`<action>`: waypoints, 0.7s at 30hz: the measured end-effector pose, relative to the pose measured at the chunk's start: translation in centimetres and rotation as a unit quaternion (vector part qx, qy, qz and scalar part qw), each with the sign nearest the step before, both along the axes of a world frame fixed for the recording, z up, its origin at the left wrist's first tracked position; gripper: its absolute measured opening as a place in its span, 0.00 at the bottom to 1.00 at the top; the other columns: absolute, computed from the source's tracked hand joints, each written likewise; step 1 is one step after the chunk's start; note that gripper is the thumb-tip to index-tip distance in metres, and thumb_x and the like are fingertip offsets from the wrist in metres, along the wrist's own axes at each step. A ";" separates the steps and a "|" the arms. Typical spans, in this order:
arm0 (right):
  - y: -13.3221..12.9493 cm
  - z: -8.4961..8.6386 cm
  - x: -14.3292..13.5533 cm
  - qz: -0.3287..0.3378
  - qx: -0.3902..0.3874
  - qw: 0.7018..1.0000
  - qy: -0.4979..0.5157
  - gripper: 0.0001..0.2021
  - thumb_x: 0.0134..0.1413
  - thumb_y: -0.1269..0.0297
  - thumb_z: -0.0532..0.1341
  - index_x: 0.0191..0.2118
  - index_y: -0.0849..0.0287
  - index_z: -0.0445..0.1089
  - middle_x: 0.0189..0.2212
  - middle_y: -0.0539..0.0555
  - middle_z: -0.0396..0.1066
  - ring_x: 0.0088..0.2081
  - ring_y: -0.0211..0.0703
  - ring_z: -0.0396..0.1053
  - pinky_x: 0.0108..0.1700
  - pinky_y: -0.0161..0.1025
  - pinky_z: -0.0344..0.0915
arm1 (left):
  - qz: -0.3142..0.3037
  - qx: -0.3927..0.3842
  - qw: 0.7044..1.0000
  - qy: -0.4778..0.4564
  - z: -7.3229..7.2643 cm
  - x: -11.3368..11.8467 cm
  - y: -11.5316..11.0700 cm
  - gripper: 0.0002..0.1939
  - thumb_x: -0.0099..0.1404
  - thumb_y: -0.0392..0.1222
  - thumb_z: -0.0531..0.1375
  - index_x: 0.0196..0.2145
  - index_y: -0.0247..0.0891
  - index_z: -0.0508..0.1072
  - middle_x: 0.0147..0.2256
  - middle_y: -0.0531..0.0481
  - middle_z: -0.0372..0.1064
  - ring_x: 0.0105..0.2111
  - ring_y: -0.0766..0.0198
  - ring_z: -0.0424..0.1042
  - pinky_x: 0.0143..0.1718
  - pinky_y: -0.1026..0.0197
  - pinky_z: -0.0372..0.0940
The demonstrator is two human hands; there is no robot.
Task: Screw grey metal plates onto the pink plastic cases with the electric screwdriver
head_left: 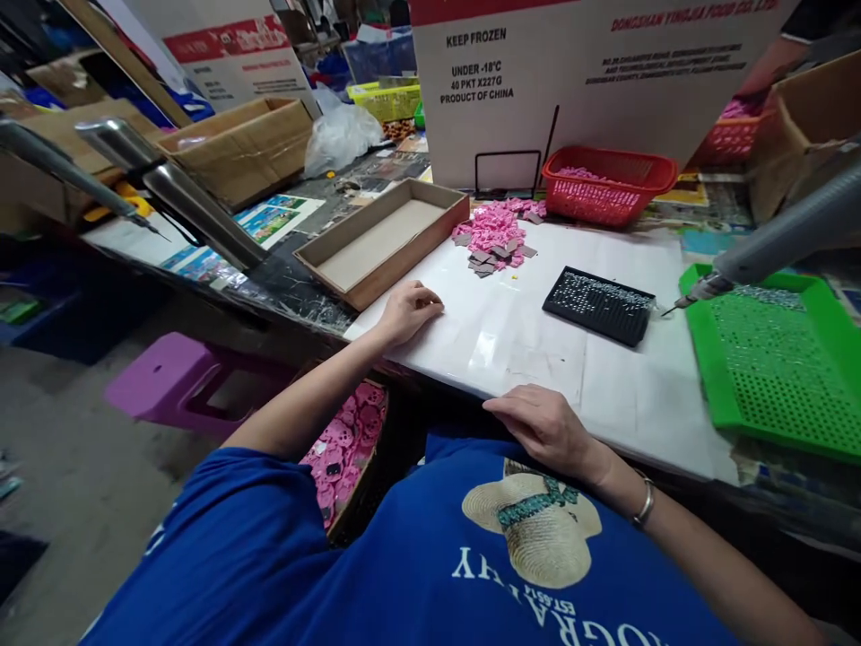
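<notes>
My left hand (409,314) rests near the front left edge of the white work surface (484,345). Its fingers are curled in toward the thumb, and nothing shows in them. At the front edge lies my right hand (548,429), its fingers stretched out to the left and holding nothing I can see. Beyond both hands is a heap of pink pieces (494,224) with several flat grey pieces (485,260) on its near side. A black ribbed tray (598,305) of small silvery screws sits to the right. The tip of a grey electric screwdriver (740,256) hangs beside that tray.
A shallow cardboard tray (377,289) lies left of the heap. Behind stands a red basket (609,202) of pink pieces; on the right, a green perforated tray (719,395). Another screwdriver (81,175) hangs left. Below are a purple stool (168,372) and a container of pink parts (350,440).
</notes>
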State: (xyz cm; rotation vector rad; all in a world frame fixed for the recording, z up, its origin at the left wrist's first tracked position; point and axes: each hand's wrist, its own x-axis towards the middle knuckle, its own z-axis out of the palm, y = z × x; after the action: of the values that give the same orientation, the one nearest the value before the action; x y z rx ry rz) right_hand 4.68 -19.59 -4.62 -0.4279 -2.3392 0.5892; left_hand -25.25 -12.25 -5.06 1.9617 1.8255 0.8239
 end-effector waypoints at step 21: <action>-0.3 1.4 0.4 -0.166 -0.176 0.949 0.201 0.12 0.65 0.70 0.58 0.52 0.59 0.70 0.37 0.54 0.74 0.36 0.34 0.72 0.37 0.31 0.72 | -0.115 -0.129 0.901 -0.399 3.6 10.1 -5.9 0.15 0.58 0.45 0.70 0.41 0.38 0.74 0.31 0.52 0.76 0.33 0.65 0.74 0.38 0.64 0.67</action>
State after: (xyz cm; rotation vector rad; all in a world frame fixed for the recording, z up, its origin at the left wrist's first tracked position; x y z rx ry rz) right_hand 5.03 -19.88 -3.26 -0.7688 -1.7257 0.8420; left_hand -15.13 -18.11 -1.42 1.3321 1.1193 1.0366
